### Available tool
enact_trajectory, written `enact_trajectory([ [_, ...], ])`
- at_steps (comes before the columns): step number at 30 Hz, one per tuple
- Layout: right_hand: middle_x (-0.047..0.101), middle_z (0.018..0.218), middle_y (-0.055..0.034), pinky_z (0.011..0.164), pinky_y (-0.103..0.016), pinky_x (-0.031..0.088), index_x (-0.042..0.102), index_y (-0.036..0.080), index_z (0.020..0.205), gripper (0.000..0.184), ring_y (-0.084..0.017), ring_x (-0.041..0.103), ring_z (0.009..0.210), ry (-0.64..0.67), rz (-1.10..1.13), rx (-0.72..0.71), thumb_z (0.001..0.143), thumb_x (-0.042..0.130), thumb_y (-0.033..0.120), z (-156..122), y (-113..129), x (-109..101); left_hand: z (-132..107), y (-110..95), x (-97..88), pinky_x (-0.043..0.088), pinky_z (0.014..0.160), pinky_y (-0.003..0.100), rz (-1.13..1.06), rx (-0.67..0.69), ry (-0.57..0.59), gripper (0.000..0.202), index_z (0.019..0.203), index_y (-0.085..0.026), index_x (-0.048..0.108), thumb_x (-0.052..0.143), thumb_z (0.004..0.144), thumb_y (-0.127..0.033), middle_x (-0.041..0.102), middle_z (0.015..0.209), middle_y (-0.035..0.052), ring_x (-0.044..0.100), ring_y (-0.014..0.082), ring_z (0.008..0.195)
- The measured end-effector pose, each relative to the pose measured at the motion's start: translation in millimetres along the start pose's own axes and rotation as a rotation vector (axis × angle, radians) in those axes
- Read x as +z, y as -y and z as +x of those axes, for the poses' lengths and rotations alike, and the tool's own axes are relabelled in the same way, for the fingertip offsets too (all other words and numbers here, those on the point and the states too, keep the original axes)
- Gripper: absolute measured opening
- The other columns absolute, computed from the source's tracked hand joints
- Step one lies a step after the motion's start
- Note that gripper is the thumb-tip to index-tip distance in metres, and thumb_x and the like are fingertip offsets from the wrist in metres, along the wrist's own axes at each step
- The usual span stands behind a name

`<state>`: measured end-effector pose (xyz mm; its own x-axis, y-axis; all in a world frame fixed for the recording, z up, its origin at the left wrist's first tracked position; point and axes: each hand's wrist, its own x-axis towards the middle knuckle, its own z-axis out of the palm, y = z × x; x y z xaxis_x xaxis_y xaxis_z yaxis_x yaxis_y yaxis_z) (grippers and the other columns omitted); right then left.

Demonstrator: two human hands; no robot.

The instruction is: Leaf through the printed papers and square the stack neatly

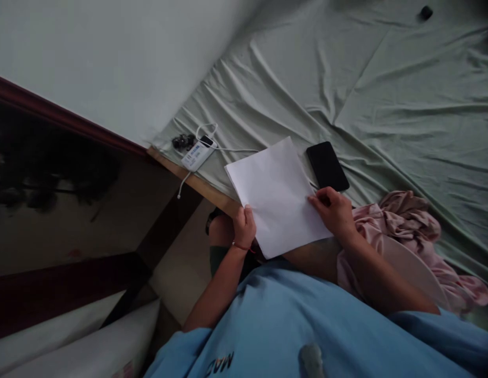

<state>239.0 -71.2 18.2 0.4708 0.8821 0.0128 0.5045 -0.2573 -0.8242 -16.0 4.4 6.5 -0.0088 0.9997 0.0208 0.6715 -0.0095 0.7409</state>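
Observation:
Several sheets of white paper (277, 197) lie in a loose stack over my lap and the bed's edge. My left hand (244, 227) grips the stack's left edge, thumb on top. On the opposite side, my right hand (333, 209) is curled, its thumb and fingertips pinched at the right edge of the paper. A black phone (328, 166) rests on the sheet just beyond my right hand, apart from it. The upper face of the paper looks blank.
A white power strip (198, 156) with a white cable sits by the bed's wooden edge (212, 194). Crumpled pink cloth (409, 215) lies at my right. The wrinkled green bedsheet (385, 121) spreads ahead; a small black object (426, 12) is at the far right.

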Motion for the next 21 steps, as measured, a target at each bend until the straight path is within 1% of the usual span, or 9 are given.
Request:
enact_trajectory([
  [5, 0.069, 0.072, -0.0040, 0.064, -0.029, 0.038, 0.067, 0.020, 0.081, 0.026, -0.017, 0.058, 0.064, 0.027, -0.082, -0.018, 0.089, 0.059, 0.044, -1, -1, 0, -3, 1, -1.9, 0.040, 0.066, 0.033, 0.013, 0.065, 0.005, 0.028, 0.082, -0.022, 0.044, 0.039, 0.095, -0.045, 0.061, 0.074, 0.0073, 0.056, 0.0208, 0.070],
  [7, 0.069, 0.074, -0.0044, 0.064, -0.030, 0.038, 0.068, 0.020, 0.084, 0.025, -0.018, 0.059, 0.065, 0.020, -0.122, -0.036, 0.091, 0.058, 0.042, -3, -1, 1, -4, 1, -1.5, 0.041, 0.068, 0.034, 0.013, 0.075, 0.001, 0.027, 0.084, -0.022, 0.043, 0.039, 0.095, -0.047, 0.062, 0.076, 0.0086, 0.057, 0.0223, 0.071],
  [11, 0.072, 0.082, -0.0049, 0.066, -0.031, 0.039, 0.071, 0.021, 0.098, 0.023, -0.019, 0.060, 0.069, -0.037, -0.174, -0.081, 0.094, 0.056, 0.038, -6, -1, 4, -5, 3, 1.0, 0.043, 0.068, 0.034, -0.029, 0.098, 0.002, 0.029, 0.083, -0.022, 0.045, 0.039, 0.096, -0.047, 0.063, 0.078, 0.0090, 0.058, 0.0223, 0.073],
  [12, 0.072, 0.085, -0.0056, 0.067, -0.032, 0.041, 0.071, 0.021, 0.097, 0.021, -0.020, 0.062, 0.073, -0.056, -0.185, -0.106, 0.094, 0.056, 0.036, -6, 0, 4, -5, 4, 1.8, 0.043, 0.069, 0.034, -0.043, 0.104, 0.001, 0.029, 0.083, -0.022, 0.045, 0.039, 0.096, -0.047, 0.063, 0.078, 0.0087, 0.058, 0.0221, 0.073],
  [15, 0.072, 0.095, -0.0088, 0.078, -0.036, 0.047, 0.070, 0.022, 0.085, 0.017, -0.024, 0.063, 0.090, -0.119, -0.161, -0.197, 0.093, 0.059, 0.033, -7, 3, 1, -4, 6, 3.9, 0.044, 0.070, 0.035, -0.060, 0.100, -0.013, 0.029, 0.081, -0.023, 0.045, 0.040, 0.096, -0.047, 0.063, 0.078, 0.0089, 0.058, 0.0225, 0.073],
  [17, 0.072, 0.101, -0.0097, 0.083, -0.039, 0.050, 0.067, 0.023, 0.083, 0.016, -0.025, 0.063, 0.095, -0.101, -0.003, -0.211, 0.092, 0.062, 0.034, -7, 8, -5, -3, 7, 4.8, 0.046, 0.075, 0.037, -0.082, 0.097, -0.022, 0.029, 0.084, -0.022, 0.049, 0.041, 0.095, -0.048, 0.066, 0.084, 0.0109, 0.060, 0.0235, 0.079],
  [18, 0.072, 0.106, -0.0098, 0.084, -0.039, 0.052, 0.066, 0.023, 0.084, 0.016, -0.025, 0.064, 0.097, -0.045, 0.131, -0.193, 0.092, 0.063, 0.036, -7, 10, -8, -3, 8, 5.0, 0.047, 0.079, 0.038, -0.098, 0.107, -0.029, 0.030, 0.088, -0.021, 0.052, 0.042, 0.095, -0.048, 0.067, 0.089, 0.0121, 0.061, 0.0242, 0.083],
  [19, 0.072, 0.113, -0.0099, 0.084, -0.038, 0.053, 0.065, 0.023, 0.085, 0.018, -0.024, 0.065, 0.101, 0.040, 0.284, -0.161, 0.092, 0.065, 0.039, -8, 13, -12, -3, 9, 5.1, 0.048, 0.082, 0.039, -0.112, 0.122, -0.043, 0.032, 0.092, -0.020, 0.055, 0.043, 0.095, -0.050, 0.068, 0.093, 0.0131, 0.062, 0.0248, 0.087],
  [21, 0.069, 0.129, -0.0095, 0.086, -0.035, 0.055, 0.066, 0.023, 0.091, 0.023, -0.024, 0.065, 0.114, 0.268, 0.582, -0.078, 0.093, 0.066, 0.046, -10, 18, -18, -4, 11, 5.3, 0.049, 0.086, 0.040, -0.116, 0.146, -0.076, 0.037, 0.096, -0.019, 0.059, 0.045, 0.095, -0.054, 0.069, 0.096, 0.0141, 0.063, 0.0260, 0.090],
])
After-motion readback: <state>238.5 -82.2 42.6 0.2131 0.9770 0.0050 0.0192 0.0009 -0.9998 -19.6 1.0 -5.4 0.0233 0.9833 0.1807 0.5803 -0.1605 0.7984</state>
